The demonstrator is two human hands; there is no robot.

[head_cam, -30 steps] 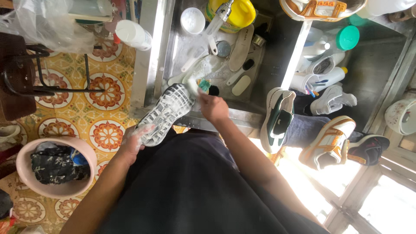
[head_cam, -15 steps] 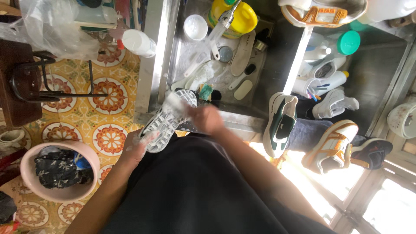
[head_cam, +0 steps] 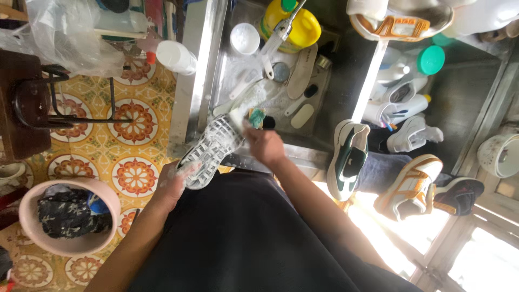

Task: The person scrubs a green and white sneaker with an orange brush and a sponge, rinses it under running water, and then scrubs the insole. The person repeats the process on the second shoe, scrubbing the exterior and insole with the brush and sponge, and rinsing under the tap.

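My right hand (head_cam: 265, 145) has come back to the toe end of the shoe (head_cam: 212, 150) since half a second ago, when it was a blur lower on the sole; the green brush (head_cam: 256, 117) shows beyond my knuckles again. The shoe has hardly shifted, tipped sole-up over the near rim of the steel sink (head_cam: 200, 70).

My left hand (head_cam: 174, 183) is wrapped around the heel end, fingers closed on it and white with suds. My right fingers are curled shut; I judge they grip the brush, though the handle is hidden under my hand.

Taking the sink as the mark: the shoe hangs half over its near edge, heel out above the patterned floor tiles (head_cam: 130, 162). The insole (head_cam: 300, 66) and a small brush (head_cam: 300, 98) lie in its basin, the yellow bottle (head_cam: 294, 21) at its far end, the green-and-white sneaker (head_cam: 348, 157) just right of its rim.

The risk I see is soap. My hold on the heel is slick, and a hard stroke at the toe could lever the shoe out of my left hand, onto the floor or my lap. Foam could also flick onto the sneakers beside the sink.
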